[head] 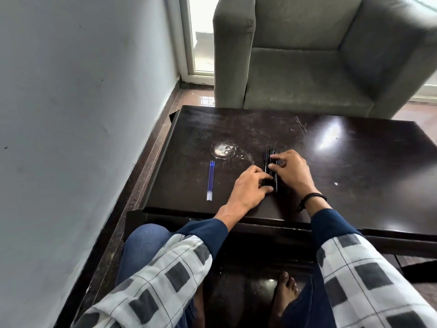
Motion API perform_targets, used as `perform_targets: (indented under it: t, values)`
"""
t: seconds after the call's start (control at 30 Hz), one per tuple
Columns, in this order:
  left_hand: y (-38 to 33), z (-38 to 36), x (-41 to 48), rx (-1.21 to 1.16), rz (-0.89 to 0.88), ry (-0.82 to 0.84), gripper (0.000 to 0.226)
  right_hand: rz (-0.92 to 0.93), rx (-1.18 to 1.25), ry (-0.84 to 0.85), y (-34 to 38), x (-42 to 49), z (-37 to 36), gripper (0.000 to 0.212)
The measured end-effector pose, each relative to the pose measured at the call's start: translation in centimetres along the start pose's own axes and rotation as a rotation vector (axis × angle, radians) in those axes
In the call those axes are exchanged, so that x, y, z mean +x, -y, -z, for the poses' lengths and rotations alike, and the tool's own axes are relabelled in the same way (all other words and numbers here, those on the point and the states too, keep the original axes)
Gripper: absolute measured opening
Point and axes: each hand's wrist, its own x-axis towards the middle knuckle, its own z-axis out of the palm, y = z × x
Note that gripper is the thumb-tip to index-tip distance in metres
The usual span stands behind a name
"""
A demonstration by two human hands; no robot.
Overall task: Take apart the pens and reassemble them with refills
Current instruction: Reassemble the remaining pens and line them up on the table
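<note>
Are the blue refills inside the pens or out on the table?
Out: the blue refills lie side by side on the table, left of the black pens and not touching them.

Under the left hand [250,185] and the right hand [292,171] lies a dark, glossy table [354,162], scuffed and scratched, with a pale round smear [223,150] beyond the left hand, a little leftward. Past the right hand stands a grey armchair [307,74]. Well off to the left runs a pale wall [82,114], meeting a white-framed glass door [201,43] far ahead.
</note>
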Motion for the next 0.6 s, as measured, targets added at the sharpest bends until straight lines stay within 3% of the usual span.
perform_targets:
  t: [0.6]
  values:
    - [-0.1, -1.1, -0.9, 0.088, -0.035, -0.022, 0.034, -0.005, 0.014, 0.068, 0.0, -1.3, 0.1, 0.039]
